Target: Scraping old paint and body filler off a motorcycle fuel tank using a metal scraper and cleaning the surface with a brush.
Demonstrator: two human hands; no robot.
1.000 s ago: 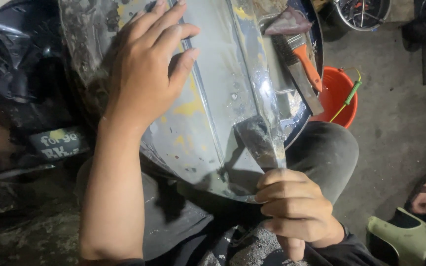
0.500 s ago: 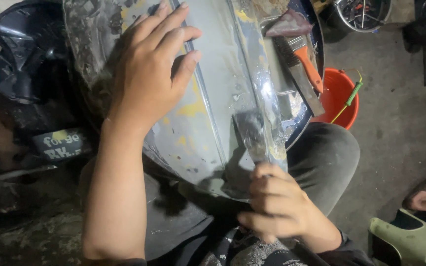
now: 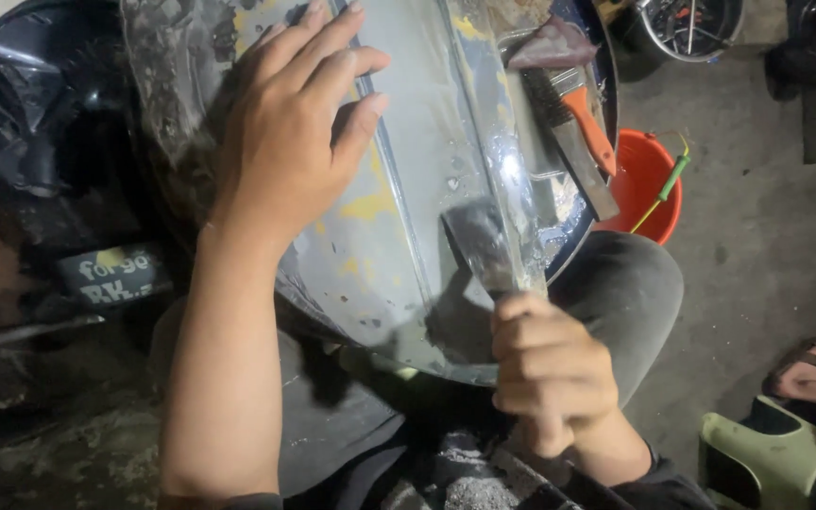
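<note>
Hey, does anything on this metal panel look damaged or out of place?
Yes. The curved metal panel has patchy, worn paint: bare grey metal with yellow remnants beside the left hand. The right hand holds a scraper against it. A paintbrush lies loose on its upper edge.

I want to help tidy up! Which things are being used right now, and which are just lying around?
In use:
left hand pressing flat on the grey metal panel
right hand gripping the scraper

Lying about:
orange-handled brush
red bucket
green stool
</note>
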